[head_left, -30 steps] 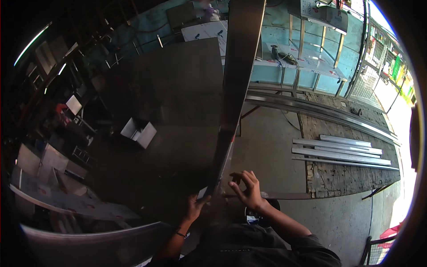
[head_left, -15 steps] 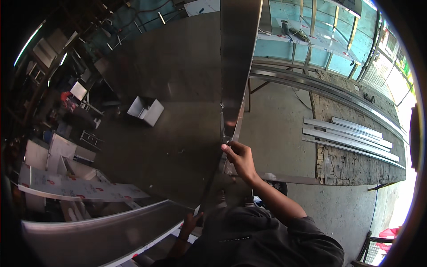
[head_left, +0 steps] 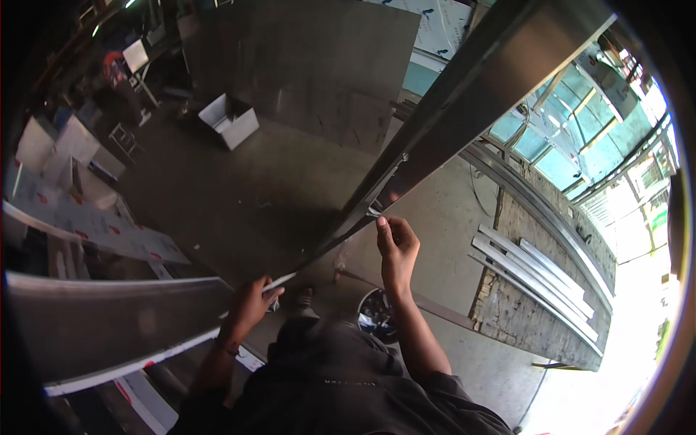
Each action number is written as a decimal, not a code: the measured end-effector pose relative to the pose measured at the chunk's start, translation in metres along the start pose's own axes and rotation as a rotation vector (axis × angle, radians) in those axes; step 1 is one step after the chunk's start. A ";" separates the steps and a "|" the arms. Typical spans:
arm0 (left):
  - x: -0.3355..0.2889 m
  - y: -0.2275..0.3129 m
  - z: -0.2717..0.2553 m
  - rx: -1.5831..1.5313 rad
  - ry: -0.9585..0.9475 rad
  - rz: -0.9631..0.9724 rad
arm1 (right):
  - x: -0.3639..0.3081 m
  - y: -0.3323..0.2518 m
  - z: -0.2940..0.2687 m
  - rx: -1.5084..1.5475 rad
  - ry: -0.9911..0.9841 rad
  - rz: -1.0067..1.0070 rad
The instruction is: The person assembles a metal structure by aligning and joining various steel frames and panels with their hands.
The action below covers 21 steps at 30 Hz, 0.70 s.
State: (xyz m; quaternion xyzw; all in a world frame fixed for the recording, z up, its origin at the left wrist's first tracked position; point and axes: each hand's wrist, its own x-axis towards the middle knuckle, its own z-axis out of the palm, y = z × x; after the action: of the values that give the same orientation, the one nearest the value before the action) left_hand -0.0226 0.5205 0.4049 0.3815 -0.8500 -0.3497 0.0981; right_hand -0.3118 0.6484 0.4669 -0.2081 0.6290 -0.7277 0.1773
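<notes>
A long, dark, shiny folded metal panel slants from the upper right down between my two hands. My right hand is closed in a pinch beside its edge, next to a small crumpled shiny bit on the metal. Whether the fingertips hold that bit cannot be made out. My left hand is closed around a slim, pale, pointed strip, its tip near the panel's lower part. Too little of the strip shows to tell its kind.
Several bright metal bars lie on a worn wooden table at the right. A round container stands by my legs. An open metal box sits on the floor at the far left. Film-covered sheets and a metal panel fill the left.
The folded panel, upright in the view before, now slants to the upper right as the view has turned. My left hand has risen with the pale strip and shows more fully.
</notes>
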 end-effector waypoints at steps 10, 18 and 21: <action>0.062 0.149 -0.018 -0.317 0.103 0.226 | -0.030 -0.012 -0.010 -0.266 0.050 -0.029; 0.134 0.179 -0.026 -0.357 0.170 0.589 | -0.020 -0.089 0.006 -0.618 0.280 -0.548; 0.142 0.197 -0.063 -0.219 0.167 0.672 | -0.007 -0.102 0.017 -0.818 0.518 -0.797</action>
State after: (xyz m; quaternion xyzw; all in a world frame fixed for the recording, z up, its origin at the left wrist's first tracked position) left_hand -0.2074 0.4774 0.5683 0.0953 -0.8746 -0.3545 0.3168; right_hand -0.2964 0.6524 0.5689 -0.2943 0.7534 -0.4651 -0.3598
